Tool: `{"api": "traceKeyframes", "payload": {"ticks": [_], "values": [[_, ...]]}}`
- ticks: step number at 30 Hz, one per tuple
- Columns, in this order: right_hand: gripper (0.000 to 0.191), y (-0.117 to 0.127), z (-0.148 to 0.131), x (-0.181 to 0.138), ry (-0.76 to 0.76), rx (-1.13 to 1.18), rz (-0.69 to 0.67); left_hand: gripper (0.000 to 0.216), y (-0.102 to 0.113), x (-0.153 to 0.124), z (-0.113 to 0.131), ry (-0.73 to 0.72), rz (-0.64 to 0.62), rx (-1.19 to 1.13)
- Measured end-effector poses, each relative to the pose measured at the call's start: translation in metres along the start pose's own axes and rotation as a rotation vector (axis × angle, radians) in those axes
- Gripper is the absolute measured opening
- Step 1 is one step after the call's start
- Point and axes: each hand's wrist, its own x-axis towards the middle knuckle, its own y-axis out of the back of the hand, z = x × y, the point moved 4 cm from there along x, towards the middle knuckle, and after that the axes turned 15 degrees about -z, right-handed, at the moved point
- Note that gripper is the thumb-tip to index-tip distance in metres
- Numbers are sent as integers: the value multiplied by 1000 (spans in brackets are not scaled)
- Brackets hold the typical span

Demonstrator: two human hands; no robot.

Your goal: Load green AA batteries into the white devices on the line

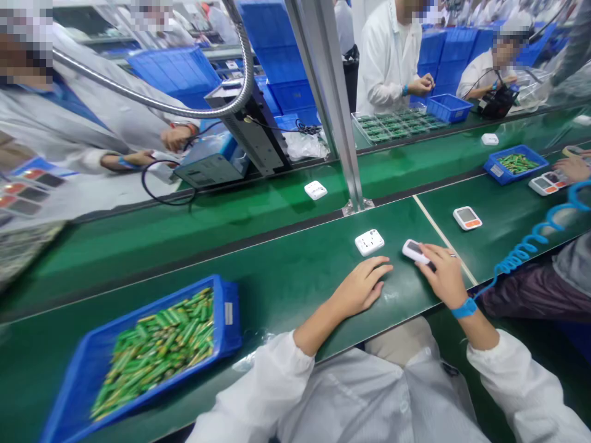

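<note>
My right hand (444, 271) is closed around a white handheld device with a dark screen (412, 250), tilted just above or on the green bench; I cannot tell which. A blue band with a coiled cord is on that wrist. My left hand (360, 286) rests on the bench with its fingers stretched out, holding nothing. Just beyond its fingertips lies a white rounded-square casing (369, 242) with small dark slots, apart from the hand. To the right, across a pale strip, another white device with a grey screen and orange part (468, 218) lies face up.
A blue bin (231, 317) of green-and-yellow pieces stands at left. Behind the bench runs a green belt (258, 212) carrying a white casing (316, 190). A metal post (344, 135) rises there. The coiled blue cord (521, 249) crosses at right, near a neighbour's hand (574, 167).
</note>
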Motion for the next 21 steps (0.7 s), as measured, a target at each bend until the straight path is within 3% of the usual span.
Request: {"api": "traceKeyframes", "payload": {"ticks": [6, 13, 15, 17, 21], "values": [[51, 32, 69, 35, -272, -288, 114, 51, 24, -22, -23, 106, 21, -26], [55, 54, 97, 63, -404, -425, 111, 45, 51, -70, -55, 269, 58, -2], [58, 59, 83, 75, -397, -386, 175, 44, 55, -79, -61, 292, 120, -77], [60, 56, 47, 95, -250, -276, 176, 41, 57, -82, -66, 306, 196, -146], [47, 8, -82, 156, 175, 58, -186, 36, 59, -78, -73, 322, 288, -196]]}}
